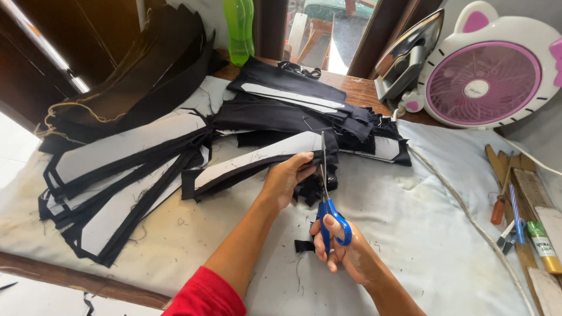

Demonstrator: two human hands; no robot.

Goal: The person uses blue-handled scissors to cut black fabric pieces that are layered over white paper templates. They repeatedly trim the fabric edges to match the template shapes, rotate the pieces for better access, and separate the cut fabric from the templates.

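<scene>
Thumb through one loop of the blue-handled scissors [325, 193], remaining fingers curled through the other: right hand [349, 253] closed on the handles, blades pointing away and slightly parted along the end of a black fabric strip faced with white interfacing [257, 159]. Left hand [287, 177] pressing flat on that strip just beside the blades, fingers bent over its edge and pinning it to the grey padded table cover [421, 222].

Best done with short, steady closes, blade line kept right at the border of the white facing. Left fingertips held back from the cutting path, yet close enough to stop the cloth from creeping. Cloth kept flat, not lifted, for a clean edge. Probably wise to clear offcuts: one small black scrap [304, 246] already lying near the right wrist.

Further out: more faced strips fanned to the left [117, 175], a stacked pile behind [287, 99], an iron [407, 55] and a pink-and-white fan [486, 73] at the far right, a green bottle [240, 29] at the back.
</scene>
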